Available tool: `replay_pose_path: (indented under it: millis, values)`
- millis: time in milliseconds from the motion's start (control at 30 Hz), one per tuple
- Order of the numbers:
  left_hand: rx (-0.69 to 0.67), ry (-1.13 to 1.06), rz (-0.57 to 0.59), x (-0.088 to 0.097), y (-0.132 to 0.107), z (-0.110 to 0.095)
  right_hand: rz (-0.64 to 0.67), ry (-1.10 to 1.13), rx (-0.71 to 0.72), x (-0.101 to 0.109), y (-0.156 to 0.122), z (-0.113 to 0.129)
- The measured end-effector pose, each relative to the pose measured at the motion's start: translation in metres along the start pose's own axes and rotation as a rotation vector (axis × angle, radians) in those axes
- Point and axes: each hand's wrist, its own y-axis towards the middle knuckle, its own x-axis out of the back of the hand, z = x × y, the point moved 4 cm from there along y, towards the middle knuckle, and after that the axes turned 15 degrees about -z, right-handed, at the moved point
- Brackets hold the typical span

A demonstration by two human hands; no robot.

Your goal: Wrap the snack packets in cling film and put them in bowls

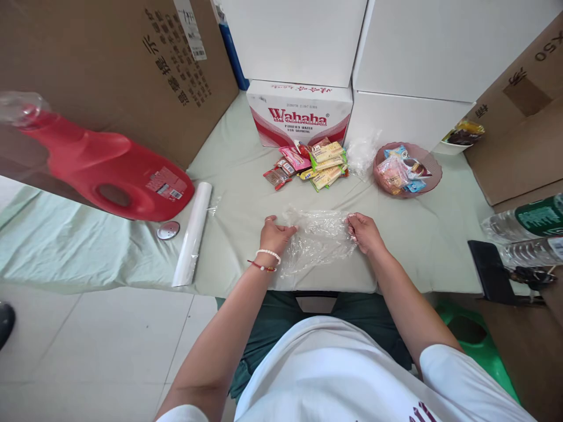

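A crumpled clear plastic bag (321, 240) is stretched between my two hands, just above the pale green tablecloth. My left hand (276, 235) pinches its left side between thumb and fingers. At the upper right corner, my right hand (363, 232) grips the film with closed fingers. Beyond the bag lies a pile of wrapped snacks (325, 164). A pink translucent bowl (433, 180) with several small packets stands to the right of that pile. More crumpled clear plastic (363, 155) sits between the pile and the bowl.
A white roll (193, 234), a round lid (168, 230) and a big red jug (118, 170) are at the left. A Wahaha box (303, 117) and white boxes stand behind. Plastic bottles (505, 225) and a black phone-like object (489, 272) lie at the right edge.
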Motion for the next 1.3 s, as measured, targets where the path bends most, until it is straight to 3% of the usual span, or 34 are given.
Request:
replay_pose_path:
  millis: [200,433,567,633,733,800,867,967,1133,1233,1300]
  values:
    - [0.034,-0.136,0.04,-0.004,0.005,0.002,-0.008,0.046,-0.022,0.02,0.003,-0.003]
    - [0.087,-0.272,0.147,-0.004,-0.008,-0.005,0.107,0.099,-0.091,0.032,0.002,-0.006]
    - [0.088,-0.216,0.078,-0.01,-0.012,-0.002,0.092,-0.012,-0.035,0.037,0.005,-0.012]
    - [0.064,-0.196,0.041,-0.012,-0.012,0.0,0.032,-0.119,0.09,0.043,0.007,-0.012]
    - [-0.037,-0.101,0.062,-0.015,-0.014,0.002,-0.062,-0.327,0.45,0.051,0.007,-0.002]
    - [-0.107,-0.026,0.097,-0.016,-0.016,0.003,-0.05,-0.436,0.661,0.051,0.002,0.005]
    - [-0.124,-0.003,0.108,-0.016,-0.016,0.005,0.013,-0.45,0.749,0.046,-0.001,0.009]
    - [-0.091,-0.033,0.089,-0.011,-0.014,0.007,0.039,-0.307,0.655,0.042,0.003,0.011]
    - [-0.055,-0.069,0.02,0.002,-0.008,0.008,-0.019,0.01,0.2,0.043,0.02,0.004]
    - [-0.032,-0.082,-0.027,0.009,-0.006,0.008,0.01,0.056,0.161,0.039,0.024,0.007]
    - [-0.025,-0.068,0.007,0.009,-0.008,0.007,0.032,0.065,0.189,0.033,0.024,0.011]
